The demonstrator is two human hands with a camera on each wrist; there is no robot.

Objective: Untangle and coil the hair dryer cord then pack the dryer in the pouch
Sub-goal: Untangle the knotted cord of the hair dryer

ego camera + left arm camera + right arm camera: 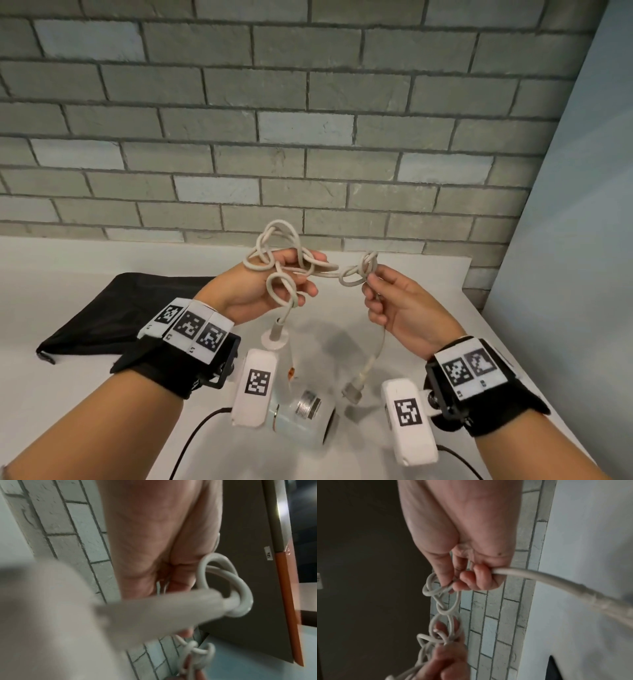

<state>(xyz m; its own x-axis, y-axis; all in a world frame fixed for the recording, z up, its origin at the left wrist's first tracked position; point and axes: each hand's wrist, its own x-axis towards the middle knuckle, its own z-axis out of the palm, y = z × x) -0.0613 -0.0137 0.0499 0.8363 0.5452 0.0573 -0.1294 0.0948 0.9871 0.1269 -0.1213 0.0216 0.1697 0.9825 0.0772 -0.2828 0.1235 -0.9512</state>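
Hair dryer (301, 416) below tangled cord (291, 263)

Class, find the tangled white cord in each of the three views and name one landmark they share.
Head: the cord is knotted at centre, strung between left hand and right hand.
Left wrist: loops right of centre, beside the fingers.
Right wrist: knots at lower centre, a strand running off to the right.
Shared landmark: the grey brick wall.
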